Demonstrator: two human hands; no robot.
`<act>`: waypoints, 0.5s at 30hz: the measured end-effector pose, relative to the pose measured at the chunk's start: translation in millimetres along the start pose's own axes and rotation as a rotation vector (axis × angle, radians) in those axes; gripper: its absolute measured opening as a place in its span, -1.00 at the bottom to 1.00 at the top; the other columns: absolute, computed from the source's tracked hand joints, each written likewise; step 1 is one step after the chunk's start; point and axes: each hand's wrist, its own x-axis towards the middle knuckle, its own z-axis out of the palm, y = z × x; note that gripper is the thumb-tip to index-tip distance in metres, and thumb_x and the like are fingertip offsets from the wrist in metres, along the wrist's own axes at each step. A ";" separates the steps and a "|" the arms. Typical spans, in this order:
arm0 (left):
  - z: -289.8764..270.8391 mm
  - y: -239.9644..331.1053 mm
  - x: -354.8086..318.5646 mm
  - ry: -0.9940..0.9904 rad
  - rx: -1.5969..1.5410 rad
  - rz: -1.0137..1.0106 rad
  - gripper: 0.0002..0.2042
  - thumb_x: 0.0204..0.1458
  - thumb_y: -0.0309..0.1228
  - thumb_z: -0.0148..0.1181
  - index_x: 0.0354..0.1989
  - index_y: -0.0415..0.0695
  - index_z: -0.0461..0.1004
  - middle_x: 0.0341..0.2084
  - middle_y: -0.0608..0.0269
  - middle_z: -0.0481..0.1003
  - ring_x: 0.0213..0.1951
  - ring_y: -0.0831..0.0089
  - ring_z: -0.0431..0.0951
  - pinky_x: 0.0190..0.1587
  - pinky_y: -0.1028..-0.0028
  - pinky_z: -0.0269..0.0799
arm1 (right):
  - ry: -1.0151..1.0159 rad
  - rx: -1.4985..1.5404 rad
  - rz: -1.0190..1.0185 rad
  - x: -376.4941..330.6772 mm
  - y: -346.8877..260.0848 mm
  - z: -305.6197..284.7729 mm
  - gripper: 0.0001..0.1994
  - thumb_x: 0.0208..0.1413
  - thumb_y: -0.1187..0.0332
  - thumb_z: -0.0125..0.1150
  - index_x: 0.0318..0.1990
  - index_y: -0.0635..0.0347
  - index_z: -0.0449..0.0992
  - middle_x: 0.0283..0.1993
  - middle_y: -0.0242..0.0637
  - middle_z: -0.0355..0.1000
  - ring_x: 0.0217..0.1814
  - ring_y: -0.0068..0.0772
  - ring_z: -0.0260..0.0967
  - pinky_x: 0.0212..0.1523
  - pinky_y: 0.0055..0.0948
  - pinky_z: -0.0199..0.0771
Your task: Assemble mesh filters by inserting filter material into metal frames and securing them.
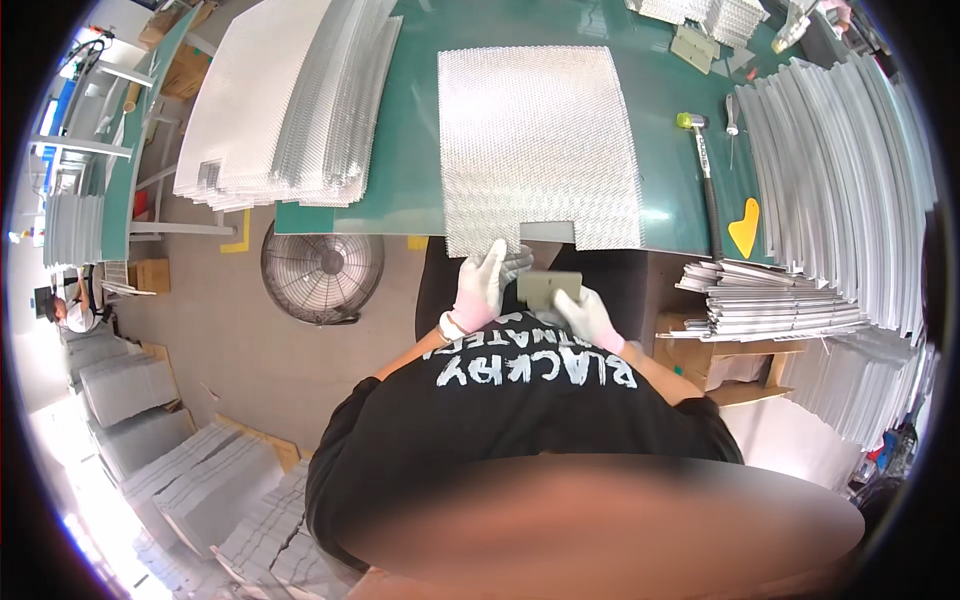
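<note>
A silvery metal mesh sheet (540,130) lies on the green tabletop, its near end hanging slightly over the front edge. That end has a rectangular notch cut into it. My left hand (482,285), in a white and pink glove, grips the sheet's near edge left of the notch; the thumb is on top and the fingers show beside it, partly below. Close to my chest, my gloved right hand (592,316) holds a small grey-green rectangular plate (546,287) by its right side. The plate is just below the notch, apart from the mesh.
Stacked mesh sheets (290,100) stand on the table's left. To the right are a mallet (705,170), a screwdriver (732,115), a yellow scraper (743,228) and rows of pleated panels (825,180). Another small plate (694,48) lies far right. A floor fan (325,270) stands left.
</note>
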 end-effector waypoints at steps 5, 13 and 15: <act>1.9 -3.3 -3.5 0.026 0.035 0.055 -0.68 0.26 -0.27 0.07 -0.31 -0.36 0.44 -0.27 -0.02 0.56 -0.20 0.30 0.61 -0.11 0.38 0.52 | -0.158 0.449 -0.110 40.3 23.4 -6.8 -0.67 0.35 0.22 -0.02 0.12 0.24 0.37 -0.05 -0.24 0.49 -0.10 -0.45 0.49 -0.11 -0.40 0.56; 2.3 -8.7 -9.1 -0.056 0.160 -0.020 -0.68 0.24 -0.25 0.12 -0.16 -0.35 0.50 -0.30 0.19 0.56 -0.31 0.48 0.57 -0.16 0.47 0.50 | 0.063 0.100 -0.127 31.9 -5.6 3.2 -0.74 0.29 0.29 0.07 -0.07 0.34 0.48 -0.21 -0.23 0.54 -0.38 -0.51 0.50 -0.34 -0.50 0.55; -1.3 -11.2 -3.2 -0.147 0.345 -0.069 -0.71 0.23 -0.25 0.12 -0.13 -0.28 0.51 -0.43 0.33 0.53 -0.46 0.65 0.45 -0.35 0.61 0.37 | 0.083 -0.043 -0.186 36.9 2.1 0.3 -0.73 0.28 0.26 0.11 -0.14 0.34 0.48 -0.27 -0.26 0.53 -0.41 -0.58 0.45 -0.37 -0.56 0.46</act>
